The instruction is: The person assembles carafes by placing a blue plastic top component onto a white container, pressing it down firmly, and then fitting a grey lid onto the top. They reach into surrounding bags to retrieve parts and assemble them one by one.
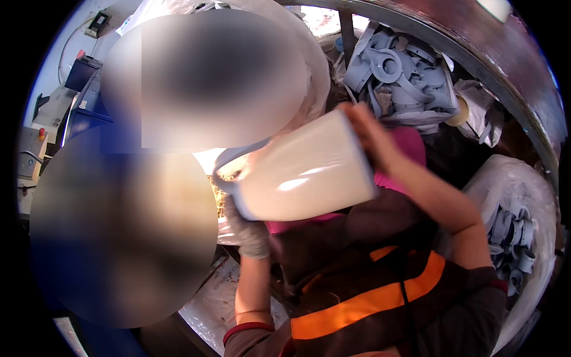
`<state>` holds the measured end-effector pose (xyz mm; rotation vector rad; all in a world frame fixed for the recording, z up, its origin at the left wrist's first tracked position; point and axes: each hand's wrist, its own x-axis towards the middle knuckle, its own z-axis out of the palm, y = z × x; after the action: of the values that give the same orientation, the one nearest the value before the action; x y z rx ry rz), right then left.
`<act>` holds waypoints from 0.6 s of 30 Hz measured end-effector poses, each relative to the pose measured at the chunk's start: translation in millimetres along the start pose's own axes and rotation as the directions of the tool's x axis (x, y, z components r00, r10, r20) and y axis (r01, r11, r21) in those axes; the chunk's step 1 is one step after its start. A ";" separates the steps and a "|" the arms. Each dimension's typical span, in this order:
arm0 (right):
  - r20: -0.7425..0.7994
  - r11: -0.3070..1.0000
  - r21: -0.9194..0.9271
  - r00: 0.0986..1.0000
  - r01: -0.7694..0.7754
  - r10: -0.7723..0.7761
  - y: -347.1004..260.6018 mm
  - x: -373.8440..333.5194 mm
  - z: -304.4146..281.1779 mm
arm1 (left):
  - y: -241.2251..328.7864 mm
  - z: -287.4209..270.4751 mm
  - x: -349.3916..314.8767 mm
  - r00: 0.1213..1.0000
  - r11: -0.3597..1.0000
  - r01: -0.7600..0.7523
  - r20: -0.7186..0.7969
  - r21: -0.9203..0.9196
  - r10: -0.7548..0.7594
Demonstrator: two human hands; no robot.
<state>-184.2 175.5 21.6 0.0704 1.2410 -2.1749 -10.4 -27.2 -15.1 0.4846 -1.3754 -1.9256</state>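
Note:
A cream plastic jug [309, 169] lies tilted in front of my chest, held between both hands. It has grey edging at its ends and a curved grey handle [223, 166] on the far left side. My left hand [248, 233], in a thin greyish glove, is closed on the jug's lower left end, its fingers partly hidden by the jug. My right hand [372, 138], bare and smeared by motion, presses around the grey-edged right end. The inside of the jug does not show.
Grey plastic rings and collars [386, 65] fill a lined container at the back right. More grey parts [510, 235] lie in a clear plastic bag [544, 208] at the right. A metal beam [476, 53] curves above. Blue equipment [83, 113] stands left; large blurred patches hide the left and far middle.

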 end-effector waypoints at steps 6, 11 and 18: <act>0.137 0.881 -0.280 0.924 0.381 -0.356 13.8 19.5 -40.0 | -3.6 8.6 15.9 0.985 0.992 0.119 0.126 -0.030 -0.114; 0.634 0.330 -0.631 0.712 0.702 -0.302 -36.7 -48.0 -13.5 | 14.0 47.8 30.2 0.860 0.946 0.009 0.479 0.325 -0.173; 0.095 0.674 -0.250 0.711 0.695 -0.697 -119.7 -139.8 -77.2 | 2.7 98.6 44.2 0.816 0.818 -0.457 0.530 0.349 0.230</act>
<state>-156.1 348.6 117.0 -0.6180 1.7664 -2.5865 -104.3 5.2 27.6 -0.0531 -2.0971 -1.4375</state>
